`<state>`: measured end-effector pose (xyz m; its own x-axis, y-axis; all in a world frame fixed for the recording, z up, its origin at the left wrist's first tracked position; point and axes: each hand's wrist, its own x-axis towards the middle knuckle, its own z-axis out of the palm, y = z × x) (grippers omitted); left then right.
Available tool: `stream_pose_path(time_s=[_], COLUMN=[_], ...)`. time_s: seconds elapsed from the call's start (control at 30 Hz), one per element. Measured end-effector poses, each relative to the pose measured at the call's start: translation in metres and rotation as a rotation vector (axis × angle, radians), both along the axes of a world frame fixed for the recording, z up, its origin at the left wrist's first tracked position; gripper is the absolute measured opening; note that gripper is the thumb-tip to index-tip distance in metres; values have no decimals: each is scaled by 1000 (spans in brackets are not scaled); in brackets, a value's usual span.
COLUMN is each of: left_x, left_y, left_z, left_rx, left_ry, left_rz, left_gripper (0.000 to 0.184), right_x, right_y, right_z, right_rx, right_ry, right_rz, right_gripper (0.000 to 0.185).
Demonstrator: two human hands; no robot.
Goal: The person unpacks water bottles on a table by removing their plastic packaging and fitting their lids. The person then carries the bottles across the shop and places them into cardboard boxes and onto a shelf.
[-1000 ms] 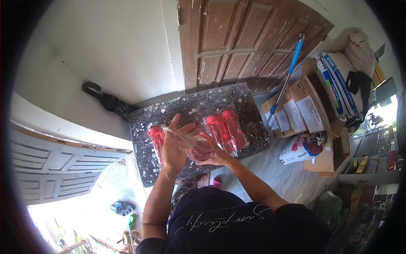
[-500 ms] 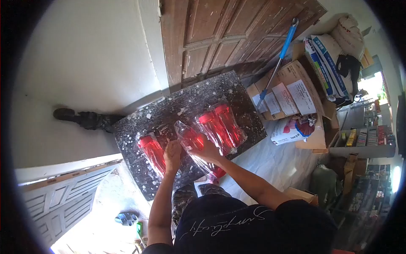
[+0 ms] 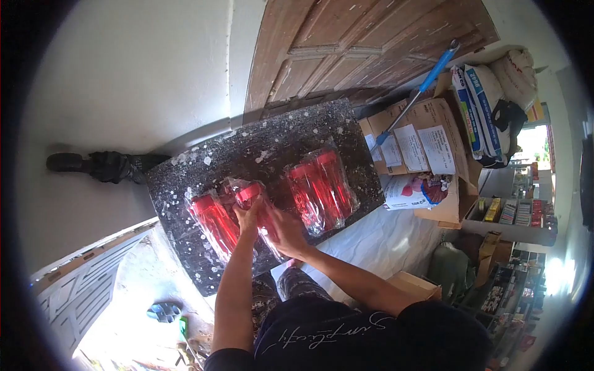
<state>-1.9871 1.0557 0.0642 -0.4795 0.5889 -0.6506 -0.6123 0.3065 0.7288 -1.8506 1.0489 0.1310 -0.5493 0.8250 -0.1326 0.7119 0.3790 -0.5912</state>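
A red bottle in clear plastic wrap (image 3: 249,191) lies on the speckled black tabletop (image 3: 210,157), its cap end pointing away from me. My left hand (image 3: 247,217) is closed around it just below the cap. Along its right side, my right hand (image 3: 289,234) grips the lower body, with some fingers hidden. Close by on the left lies another wrapped red bottle (image 3: 213,221). Two more wrapped red bottles, one nearer (image 3: 306,195) and one farther right (image 3: 335,179), lie side by side to the right of my right hand.
A brown panelled door (image 3: 346,49) stands behind the table. To the right are a cardboard box (image 3: 442,117) with papers on it, a blue-handled pole (image 3: 436,68) and stacked sacks (image 3: 489,111). A black umbrella-like object (image 3: 111,167) sticks out at the left.
The held bottle has moved left and now lies beside the leftmost one. My left hand has taken hold near its cap, and my right hand has shifted left with it.
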Motion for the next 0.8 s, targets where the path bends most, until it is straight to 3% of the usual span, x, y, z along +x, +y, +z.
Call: stream_pose_path(time_s=[0.03,0.1,0.13,0.2,0.33,0.4,0.47,0.67,0.73,0.77,0.8], left_x=[-2,-4,-3,3,21,22,22,13,13,15,17], left_y=[0,2,1,3,13,14,8,-3,-3,-6,-8], left_z=[5,7,-1,-19,-35,-52,-64,-29,-11,-1,-5], left_rx=[59,120,178,239,141,-161,-121,-143,-149,-216,-210], left_ry=[-87,-177,-250,-328,-171,288,313,461,426,494,497], left_rz=[-11,-16,-31,-43,-110,-304,-336,-281,-249,-263,-254], left_gripper=[76,78,77,76,78,90,96,91,88,86,86], right_x=[8,39,57,87,111,103,94,109,115,122,128], right_y=[5,6,10,17,20,13,10,18,21,18,17], right_z=[7,5,4,-2,-29,-35,-37,-55,-42,-32,-19], right_rx=[-53,111,112,335,324,81,129,-28,-84,-239,-232], right_ry=[60,-96,-99,-338,-367,-521,-514,-432,-36,139,142], right_rz=[-47,-304,-298,-471,-430,-394,-409,-552,-435,-450,-443], right_gripper=[76,76,76,79,90,101,106,105,101,94,94])
